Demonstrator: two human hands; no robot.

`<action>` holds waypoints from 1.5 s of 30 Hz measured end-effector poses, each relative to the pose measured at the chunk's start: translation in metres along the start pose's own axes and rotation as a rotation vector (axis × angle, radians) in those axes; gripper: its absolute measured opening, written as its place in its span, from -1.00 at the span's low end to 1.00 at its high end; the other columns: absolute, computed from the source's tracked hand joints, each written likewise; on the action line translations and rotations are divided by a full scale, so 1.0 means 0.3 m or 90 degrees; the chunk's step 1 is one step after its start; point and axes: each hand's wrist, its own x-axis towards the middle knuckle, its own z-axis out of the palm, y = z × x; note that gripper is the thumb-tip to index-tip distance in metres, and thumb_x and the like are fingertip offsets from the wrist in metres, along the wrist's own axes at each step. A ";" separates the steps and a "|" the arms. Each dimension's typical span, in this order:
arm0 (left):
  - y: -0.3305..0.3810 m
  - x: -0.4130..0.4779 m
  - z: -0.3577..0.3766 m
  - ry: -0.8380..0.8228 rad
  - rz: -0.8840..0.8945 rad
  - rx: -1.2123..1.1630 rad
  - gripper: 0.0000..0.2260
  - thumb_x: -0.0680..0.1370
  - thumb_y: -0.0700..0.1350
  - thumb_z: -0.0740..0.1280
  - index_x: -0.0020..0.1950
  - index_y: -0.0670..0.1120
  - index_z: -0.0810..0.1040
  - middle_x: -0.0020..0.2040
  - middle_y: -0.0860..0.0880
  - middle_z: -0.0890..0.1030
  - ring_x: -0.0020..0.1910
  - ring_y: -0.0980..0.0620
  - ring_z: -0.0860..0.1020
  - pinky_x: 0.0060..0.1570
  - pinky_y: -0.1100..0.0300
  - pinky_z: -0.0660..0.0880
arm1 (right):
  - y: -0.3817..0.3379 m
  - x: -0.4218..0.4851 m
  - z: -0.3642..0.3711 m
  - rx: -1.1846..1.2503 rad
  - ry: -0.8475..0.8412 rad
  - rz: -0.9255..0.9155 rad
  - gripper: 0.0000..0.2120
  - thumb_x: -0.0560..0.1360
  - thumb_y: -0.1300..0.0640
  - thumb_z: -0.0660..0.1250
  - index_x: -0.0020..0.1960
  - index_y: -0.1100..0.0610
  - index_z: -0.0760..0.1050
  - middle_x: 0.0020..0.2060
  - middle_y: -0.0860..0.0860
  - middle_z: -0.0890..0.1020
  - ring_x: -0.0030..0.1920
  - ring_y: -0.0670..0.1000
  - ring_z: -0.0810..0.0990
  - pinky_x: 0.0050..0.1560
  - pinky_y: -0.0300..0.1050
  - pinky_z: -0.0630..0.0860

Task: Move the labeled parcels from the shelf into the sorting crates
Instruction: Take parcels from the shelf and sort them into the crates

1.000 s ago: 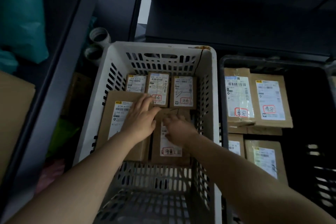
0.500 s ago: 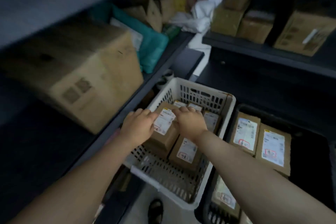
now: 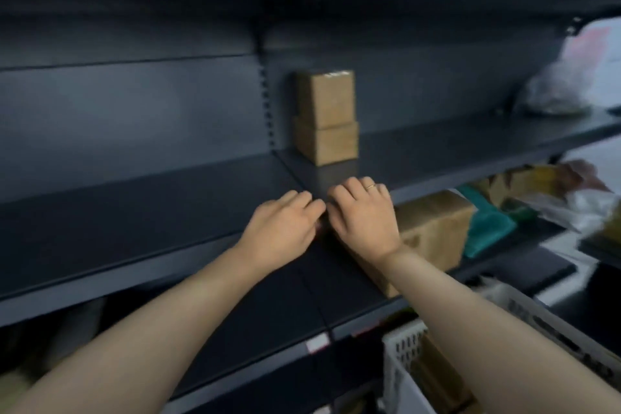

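Cardboard parcels (image 3: 325, 118) sit stacked on the metal shelf (image 3: 134, 212); left hand (image 3: 282, 228), right hand (image 3: 364, 215) loosely curled, empty.

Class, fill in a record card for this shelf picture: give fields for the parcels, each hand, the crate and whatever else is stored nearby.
Parcels: two small brown boxes, one stacked on the other, at the back of the middle shelf
Left hand: hovers at the shelf's front edge, fingers loosely curled, nothing seen in it
Right hand: close beside the left, ring on one finger, nothing seen in it
Crate: white slatted crate, lower right, contents blurred
Lower shelf: larger cardboard box, with a teal bag to its right
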 end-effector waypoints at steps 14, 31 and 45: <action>-0.908 -0.949 -0.598 -0.019 -0.284 0.225 -0.86 0.34 -0.21 0.44 -0.13 -0.09 0.60 -0.32 -0.02 0.58 -0.34 -0.06 0.54 -0.41 0.14 0.46 | -1.277 0.425 0.018 0.244 0.037 -0.263 -0.80 0.42 0.16 0.43 0.04 0.12 0.60 -0.09 0.04 0.61 -0.12 0.12 0.58 -0.17 -0.01 0.51; -1.498 -1.682 -0.893 -0.196 -0.660 0.359 -0.70 0.55 -0.01 0.22 0.28 0.02 0.45 0.19 -0.03 0.51 0.20 -0.09 0.46 0.12 0.02 0.35 | -2.428 0.816 0.180 0.351 -0.165 -0.524 -0.60 0.57 -0.05 0.19 0.38 0.01 0.37 0.33 0.05 0.40 0.32 0.14 0.36 0.28 0.08 0.34; -1.940 -2.191 -1.021 -0.180 -0.843 0.364 -0.55 0.54 0.06 0.22 0.42 0.10 0.27 0.35 0.02 0.38 0.36 -0.06 0.32 0.27 0.00 0.28 | -3.194 0.898 0.232 0.423 -0.279 -0.538 -0.52 0.58 -0.09 0.22 0.45 0.01 0.29 0.39 0.07 0.34 0.37 0.16 0.33 0.25 0.12 0.44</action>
